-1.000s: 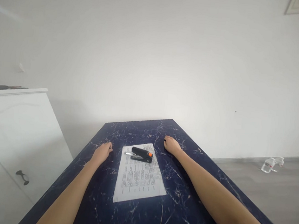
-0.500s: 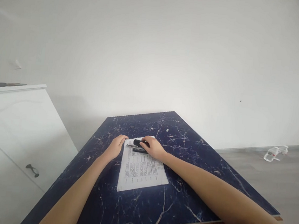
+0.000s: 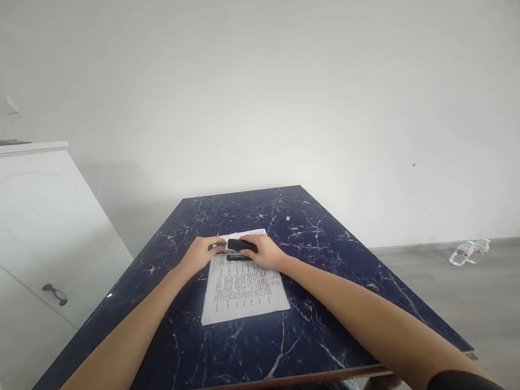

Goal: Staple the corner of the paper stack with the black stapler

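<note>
A black stapler (image 3: 242, 246) lies opened over the upper part of some printed sheets of paper (image 3: 246, 292), its top arm apart from its base. My right hand (image 3: 264, 250) grips its back end from the right. My left hand (image 3: 202, 252) is at the left edge of the paper, with thumb and fingers closed together at the stapler's front. A small dark piece shows by the left fingertips, too small to name. The metal part between the stapler's halves is partly hidden by my fingers.
The sheets rest on a dark blue marbled table (image 3: 243, 365). A white cabinet (image 3: 32, 216) with a dark handle stands on the left. Clear plastic bottles (image 3: 461, 253) are on the floor at right, by the white wall (image 3: 270, 85). A tiny pale scrap (image 3: 288, 218) lies farther back.
My left hand has moved right from the paper's edge to the stapler's front, and its fingers have closed. My right hand still holds the stapler. The whole view has shifted slightly.
</note>
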Action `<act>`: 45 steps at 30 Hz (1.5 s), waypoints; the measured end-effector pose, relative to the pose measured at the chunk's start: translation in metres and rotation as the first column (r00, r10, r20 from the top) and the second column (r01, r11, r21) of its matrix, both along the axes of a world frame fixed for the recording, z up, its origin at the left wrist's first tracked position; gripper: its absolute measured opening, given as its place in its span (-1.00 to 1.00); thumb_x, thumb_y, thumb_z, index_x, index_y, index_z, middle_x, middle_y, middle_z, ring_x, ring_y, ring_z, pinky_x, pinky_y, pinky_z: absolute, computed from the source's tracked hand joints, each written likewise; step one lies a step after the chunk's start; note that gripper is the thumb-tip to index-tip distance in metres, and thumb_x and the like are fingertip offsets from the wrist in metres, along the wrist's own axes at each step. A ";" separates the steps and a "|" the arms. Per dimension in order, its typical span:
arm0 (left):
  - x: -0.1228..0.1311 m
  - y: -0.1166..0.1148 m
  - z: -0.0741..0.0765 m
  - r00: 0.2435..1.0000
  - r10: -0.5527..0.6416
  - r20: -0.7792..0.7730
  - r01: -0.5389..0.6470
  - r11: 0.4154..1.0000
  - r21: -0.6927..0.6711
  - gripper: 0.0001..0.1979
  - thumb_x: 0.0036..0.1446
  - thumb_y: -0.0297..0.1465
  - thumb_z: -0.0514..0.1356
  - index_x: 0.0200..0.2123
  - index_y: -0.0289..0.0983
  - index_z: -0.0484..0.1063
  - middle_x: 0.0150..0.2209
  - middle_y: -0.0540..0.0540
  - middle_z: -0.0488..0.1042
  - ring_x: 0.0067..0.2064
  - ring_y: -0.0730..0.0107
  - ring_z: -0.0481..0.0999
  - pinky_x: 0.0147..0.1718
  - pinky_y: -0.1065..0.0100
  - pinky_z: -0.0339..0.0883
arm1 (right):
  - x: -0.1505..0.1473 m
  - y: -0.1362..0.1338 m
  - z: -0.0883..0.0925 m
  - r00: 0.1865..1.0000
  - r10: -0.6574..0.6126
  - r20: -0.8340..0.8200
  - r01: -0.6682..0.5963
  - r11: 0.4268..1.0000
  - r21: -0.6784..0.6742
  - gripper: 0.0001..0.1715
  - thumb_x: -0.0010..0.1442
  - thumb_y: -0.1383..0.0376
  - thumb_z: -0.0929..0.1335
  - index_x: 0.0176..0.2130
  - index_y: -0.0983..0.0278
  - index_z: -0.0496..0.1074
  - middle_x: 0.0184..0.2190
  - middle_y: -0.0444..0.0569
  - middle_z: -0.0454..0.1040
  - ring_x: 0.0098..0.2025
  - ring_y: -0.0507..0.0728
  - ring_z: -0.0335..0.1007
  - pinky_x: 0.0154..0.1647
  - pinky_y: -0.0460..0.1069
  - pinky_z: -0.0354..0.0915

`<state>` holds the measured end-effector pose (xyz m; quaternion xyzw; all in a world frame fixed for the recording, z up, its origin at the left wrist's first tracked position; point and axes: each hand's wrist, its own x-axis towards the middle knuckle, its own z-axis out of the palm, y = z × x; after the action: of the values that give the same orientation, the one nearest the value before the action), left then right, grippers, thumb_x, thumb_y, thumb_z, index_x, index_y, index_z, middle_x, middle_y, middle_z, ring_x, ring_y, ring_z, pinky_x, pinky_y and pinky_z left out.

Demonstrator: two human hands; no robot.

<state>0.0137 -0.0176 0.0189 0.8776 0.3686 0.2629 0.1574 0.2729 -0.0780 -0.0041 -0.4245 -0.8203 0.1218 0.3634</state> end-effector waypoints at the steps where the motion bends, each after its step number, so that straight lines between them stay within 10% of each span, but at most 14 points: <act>1: 0.000 0.000 0.000 1.000 -0.009 -0.002 0.009 1.000 -0.012 -0.76 0.24 -0.28 0.20 -0.14 -0.17 0.64 -0.12 -0.09 0.67 -0.08 0.10 0.64 0.02 0.18 0.41 | 0.000 0.000 0.000 1.000 0.000 0.004 0.000 1.000 0.000 -0.61 0.34 0.19 0.37 0.11 0.26 0.49 -0.07 0.10 0.61 -0.15 0.22 0.54 -0.17 0.04 0.34; 28: -0.002 0.001 0.002 0.994 -0.099 -0.042 0.090 0.979 -0.185 -0.72 0.12 -0.25 0.32 -0.11 -0.16 0.67 -0.08 -0.15 0.66 -0.06 0.04 0.63 -0.04 0.14 0.48 | 0.000 0.001 -0.001 0.999 -0.008 0.032 0.009 1.000 -0.012 -0.64 0.35 0.17 0.36 0.07 0.27 0.48 -0.14 0.11 0.60 -0.24 0.19 0.51 -0.27 0.02 0.34; 36: -0.029 0.008 0.016 0.988 -0.143 0.055 0.154 0.923 -0.353 -0.63 0.02 -0.16 0.41 -0.12 -0.20 0.68 -0.08 -0.20 0.66 -0.01 -0.02 0.62 0.04 0.07 0.45 | 0.011 -0.003 0.005 0.967 0.074 -0.243 -0.088 0.995 -0.049 -0.60 0.32 0.12 0.38 0.02 0.30 0.56 -0.07 0.08 0.62 -0.11 0.23 0.56 -0.06 0.07 0.38; 45: 0.012 -0.024 0.009 0.963 -0.254 0.093 0.269 0.939 -0.215 -0.57 -0.21 -0.24 0.53 -0.22 -0.25 0.64 -0.24 -0.09 0.65 -0.15 0.11 0.59 -0.08 0.23 0.43 | -0.002 -0.016 0.009 0.953 0.244 -0.181 -0.258 0.965 -0.054 -0.57 0.30 0.01 0.38 -0.06 0.26 0.59 -0.28 -0.01 0.62 -0.34 0.15 0.48 -0.30 -0.01 0.34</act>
<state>0.0253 -0.0414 0.0276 0.8864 0.2709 0.2240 0.3011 0.2713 -0.0938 0.0044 -0.3183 -0.8277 0.2348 0.3981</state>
